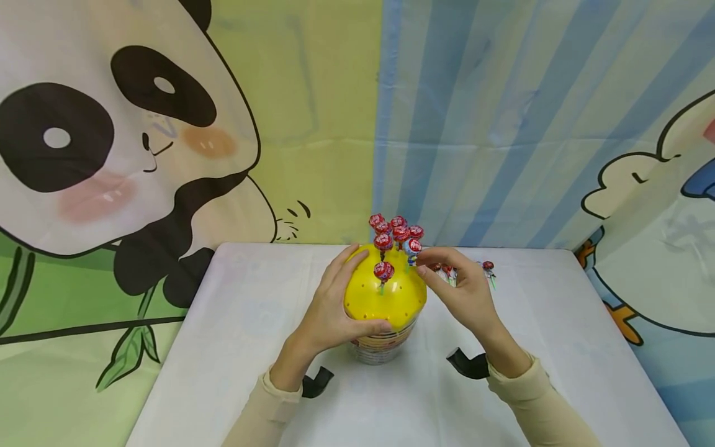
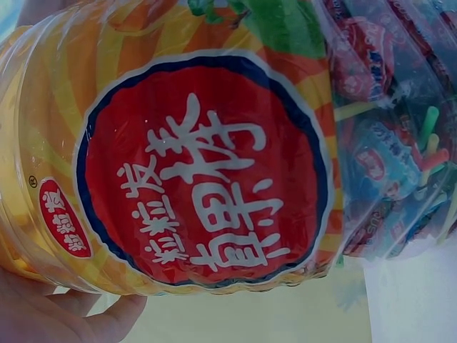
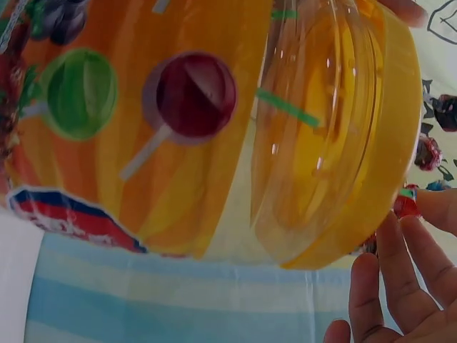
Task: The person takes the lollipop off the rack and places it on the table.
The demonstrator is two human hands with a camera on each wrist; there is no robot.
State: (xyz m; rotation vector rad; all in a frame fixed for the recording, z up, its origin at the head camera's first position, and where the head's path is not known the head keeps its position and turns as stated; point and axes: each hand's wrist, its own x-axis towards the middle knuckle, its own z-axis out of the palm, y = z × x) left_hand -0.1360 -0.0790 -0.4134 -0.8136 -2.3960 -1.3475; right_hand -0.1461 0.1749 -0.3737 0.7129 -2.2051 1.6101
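A clear plastic candy jar [image 1: 375,355] stands upright on the table, capped by a domed yellow lid [image 1: 385,304] dotted with small holes. Several red-wrapped lollipops [image 1: 383,271] stand heads up in the lid. My left hand [image 1: 329,313] grips the lid's left side, thumb across the front. At the lid's right edge, my right hand [image 1: 469,295] pinches a blue-and-red lollipop [image 1: 413,246] between thumb and fingertips, just below its head. The left wrist view shows the jar's red label [image 2: 207,171] and wrapped lollipops [image 2: 385,161] inside. Green sticks [image 3: 289,107] poke down inside in the right wrist view.
Loose lollipops [image 1: 488,267] lie on the white table [image 1: 246,347] behind and right of my right hand. Black curved pieces [image 1: 468,364] sit at both wrists. A printed cloth backdrop [image 1: 313,124] rises behind the table's far edge.
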